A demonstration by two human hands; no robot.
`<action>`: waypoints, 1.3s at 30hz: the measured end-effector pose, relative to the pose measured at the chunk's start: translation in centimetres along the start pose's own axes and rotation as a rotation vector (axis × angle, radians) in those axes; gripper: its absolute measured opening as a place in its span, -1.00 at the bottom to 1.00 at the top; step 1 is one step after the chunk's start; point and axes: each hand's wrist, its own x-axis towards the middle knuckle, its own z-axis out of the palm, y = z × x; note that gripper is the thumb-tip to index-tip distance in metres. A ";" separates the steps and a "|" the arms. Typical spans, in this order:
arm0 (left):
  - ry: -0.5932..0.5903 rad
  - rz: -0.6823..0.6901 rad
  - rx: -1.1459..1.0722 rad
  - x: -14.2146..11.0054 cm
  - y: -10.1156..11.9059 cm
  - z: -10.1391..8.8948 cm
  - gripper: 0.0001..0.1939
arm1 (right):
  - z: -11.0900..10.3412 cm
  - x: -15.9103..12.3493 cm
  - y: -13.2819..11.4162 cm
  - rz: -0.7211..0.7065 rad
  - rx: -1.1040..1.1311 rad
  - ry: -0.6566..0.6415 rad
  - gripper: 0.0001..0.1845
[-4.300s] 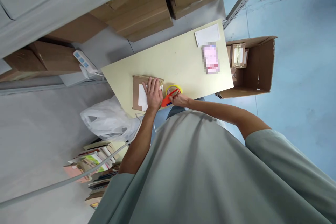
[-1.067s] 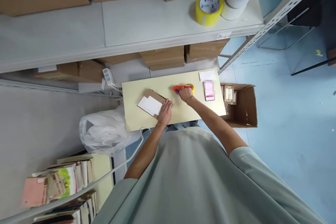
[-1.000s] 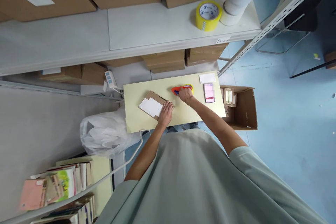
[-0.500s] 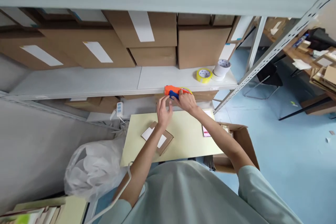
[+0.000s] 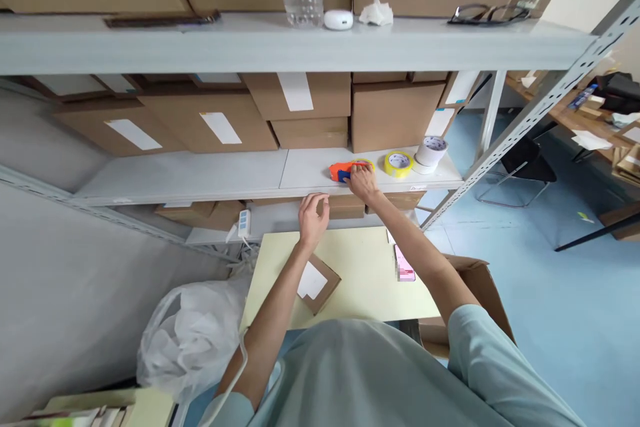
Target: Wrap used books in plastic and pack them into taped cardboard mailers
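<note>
My right hand [image 5: 363,183] is closed around the handle of an orange and blue tape dispenser [image 5: 341,171], which carries a roll of yellow-edged tape. The dispenser is at the middle shelf [image 5: 315,177], left of a loose tape roll [image 5: 399,163]. My left hand [image 5: 313,220] hangs in front of that shelf, empty, its fingers bent and apart from the thumb. Below it, a small flat cardboard box [image 5: 327,287] with a white label lies on the pale yellow table [image 5: 370,260], partly hidden by my left forearm.
White tape rolls [image 5: 431,152] are stacked at the shelf's right end, before large cartons [image 5: 395,110]. A phone [image 5: 405,263] lies on the table. An upper shelf beam [image 5: 300,53] crosses above. An open carton [image 5: 480,287] stands right, a plastic bag [image 5: 193,333] left.
My right hand has carried the tape dispenser away from my left hand, onto the shelf beside the tape roll. My left hand has come away from the dispenser. The view has tilted upward.
</note>
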 end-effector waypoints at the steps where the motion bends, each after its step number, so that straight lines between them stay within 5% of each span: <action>1: -0.031 -0.023 0.010 -0.8 -1.0 0.2 -0.72 | 0.5 -0.7 0.1 0.000 0.011 0.051 -0.46; 6: -0.206 -0.229 0.067 -6.5 -8.1 1.5 -0.63 | 5.2 -8.1 -0.5 -0.021 0.129 0.217 -0.40; 10: -0.367 -0.482 0.166 -11.2 -14.0 2.5 -0.59 | 13.2 -17.0 -2.9 0.172 0.447 -0.043 -0.45; 13: -0.496 -0.646 0.227 -13.4 -17.1 3.2 -0.50 | 19.3 -22.8 -5.6 0.565 0.920 -0.340 -0.54; 14: -0.545 -0.681 0.239 -14.0 -17.8 3.5 -0.49 | 20.9 -24.3 -6.6 0.720 1.087 -0.418 -0.56; 17: -0.664 -0.742 0.257 -15.0 -18.9 4.3 -0.48 | 23.8 -27.2 -9.1 0.866 1.284 -0.529 -0.54; 22: -0.683 -0.722 0.249 -15.8 -18.6 4.8 -0.50 | 24.8 -28.9 -11.1 0.947 1.580 -0.560 -0.59; 27: -0.583 -0.657 0.176 -16.0 -15.6 3.8 -0.53 | 24.2 -30.4 -10.1 1.022 1.823 -0.391 -0.55; 33: -0.457 -0.610 0.006 -17.8 -10.4 2.2 -0.51 | 22.1 -32.0 -5.4 0.891 1.660 -0.091 -0.25; 39: -0.494 -0.629 -0.063 -22.1 -6.8 3.6 -0.60 | 20.7 -32.1 0.1 0.768 1.307 -0.063 -0.17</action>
